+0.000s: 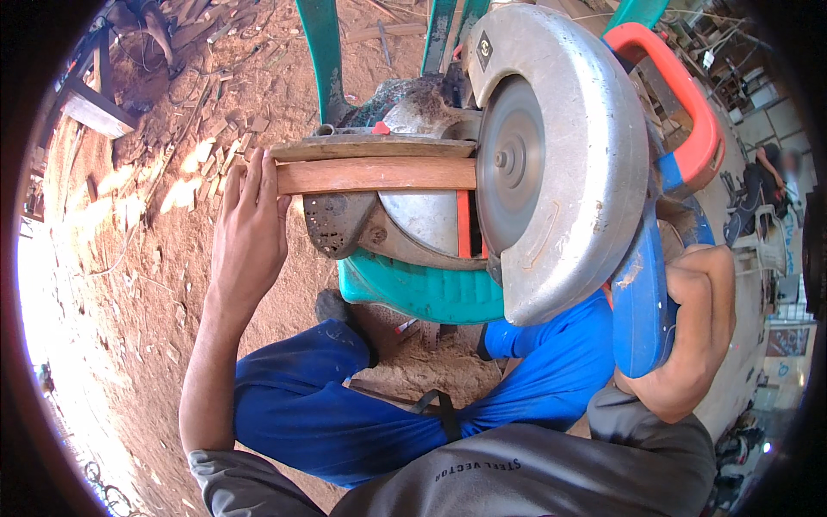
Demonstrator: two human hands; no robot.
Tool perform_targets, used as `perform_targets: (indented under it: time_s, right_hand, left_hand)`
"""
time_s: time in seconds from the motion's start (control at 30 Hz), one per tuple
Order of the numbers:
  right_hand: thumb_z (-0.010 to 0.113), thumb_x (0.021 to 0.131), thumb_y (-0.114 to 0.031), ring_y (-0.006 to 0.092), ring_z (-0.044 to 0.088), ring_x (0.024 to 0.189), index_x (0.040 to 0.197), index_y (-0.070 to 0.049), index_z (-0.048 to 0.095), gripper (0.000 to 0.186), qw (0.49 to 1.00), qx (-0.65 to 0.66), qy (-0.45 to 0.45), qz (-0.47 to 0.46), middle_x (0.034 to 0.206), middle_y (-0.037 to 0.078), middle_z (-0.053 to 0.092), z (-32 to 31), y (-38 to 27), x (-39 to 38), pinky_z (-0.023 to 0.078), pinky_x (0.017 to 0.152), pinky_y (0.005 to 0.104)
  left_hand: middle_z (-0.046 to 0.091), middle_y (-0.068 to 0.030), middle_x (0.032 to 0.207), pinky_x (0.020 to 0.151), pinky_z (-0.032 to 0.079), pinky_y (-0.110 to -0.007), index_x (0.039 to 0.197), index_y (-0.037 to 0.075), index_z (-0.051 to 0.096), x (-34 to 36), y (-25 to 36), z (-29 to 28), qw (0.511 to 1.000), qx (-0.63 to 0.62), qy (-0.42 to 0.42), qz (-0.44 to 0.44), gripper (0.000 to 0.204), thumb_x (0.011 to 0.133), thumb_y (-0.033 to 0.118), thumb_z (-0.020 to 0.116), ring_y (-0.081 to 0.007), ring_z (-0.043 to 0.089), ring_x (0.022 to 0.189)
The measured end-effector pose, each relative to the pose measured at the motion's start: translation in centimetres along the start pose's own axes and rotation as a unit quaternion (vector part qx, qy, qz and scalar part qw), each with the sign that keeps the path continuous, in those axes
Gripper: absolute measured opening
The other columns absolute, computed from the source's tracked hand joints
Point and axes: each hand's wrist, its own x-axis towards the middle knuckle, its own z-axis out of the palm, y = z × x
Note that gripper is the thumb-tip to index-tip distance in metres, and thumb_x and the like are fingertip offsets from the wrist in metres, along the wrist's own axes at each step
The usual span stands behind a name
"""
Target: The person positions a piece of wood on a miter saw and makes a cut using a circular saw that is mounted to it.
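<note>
A reddish-brown strip of wood lies across the base of a miter saw, along a thin worn board at the fence. My left hand grips its left end, fingers reaching over it and the thumb on the near side. The strip's right end meets the round saw blade, whose face looks smeared as if spinning. A silver guard covers the blade's upper and right part. At the right, my right hand is wrapped round the saw's blue handle; some fingers are hidden behind it.
The saw rests on a green plastic chair between my blue-trousered legs. An orange carrying handle rises at the saw's far right. Wood offcuts litter the sandy ground at left. Another person sits at far right.
</note>
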Motion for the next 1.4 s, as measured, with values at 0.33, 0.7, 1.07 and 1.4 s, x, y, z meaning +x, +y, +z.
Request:
perform_targets:
  time_s: [0.33, 0.7, 1.07, 1.4]
  right_hand:
    - [0.079, 0.063, -0.004, 0.0334, 0.057, 0.074, 0.087, 0.0, 0.058, 0.032, 1.0, -0.001, -0.002, -0.01, 0.084, 0.013, 0.051, 0.03, 0.11, 0.06, 0.047, 0.064, 0.0442]
    - [0.079, 0.062, -0.003, 0.0336, 0.057, 0.073, 0.087, 0.0, 0.058, 0.033, 1.0, -0.004, -0.007, -0.008, 0.083, 0.013, 0.05, -0.21, 0.05, 0.07, 0.047, 0.064, 0.0445]
    - [0.079, 0.061, -0.004, 0.0337, 0.057, 0.073, 0.086, -0.001, 0.057, 0.034, 1.0, -0.004, -0.007, -0.004, 0.083, 0.013, 0.051, -0.19, 0.0, 0.09, 0.048, 0.064, 0.0447]
    - [0.079, 0.061, -0.005, 0.0332, 0.056, 0.072, 0.086, -0.001, 0.057, 0.034, 1.0, -0.009, -0.003, -0.008, 0.082, 0.013, 0.051, -0.04, 0.06, 0.04, 0.047, 0.063, 0.0443]
  left_hand:
    - [0.047, -0.0273, 0.152, 0.114, 0.041, -0.053, 0.149, -0.012, 0.042, 0.0, 0.05, -0.05, 1.0, -0.013, 0.013, 0.007, 0.052, 0.102, 0.005, 0.056, -0.0451, 0.046, 0.136]
    - [0.05, -0.029, 0.149, 0.112, 0.042, -0.053, 0.146, -0.014, 0.045, 0.26, 0.14, -0.23, 1.0, -0.01, 0.023, 0.019, 0.048, 0.105, 0.011, 0.053, -0.046, 0.047, 0.135]
    - [0.05, -0.029, 0.149, 0.112, 0.042, -0.054, 0.147, -0.013, 0.045, 0.2, -0.09, -0.31, 1.0, -0.01, 0.015, 0.014, 0.05, 0.106, 0.014, 0.054, -0.0469, 0.046, 0.137]
    - [0.049, -0.0281, 0.152, 0.114, 0.041, -0.055, 0.149, -0.01, 0.044, 0.15, -0.03, -0.38, 1.0, -0.017, -0.005, -0.004, 0.05, 0.107, 0.015, 0.053, -0.0503, 0.043, 0.141]
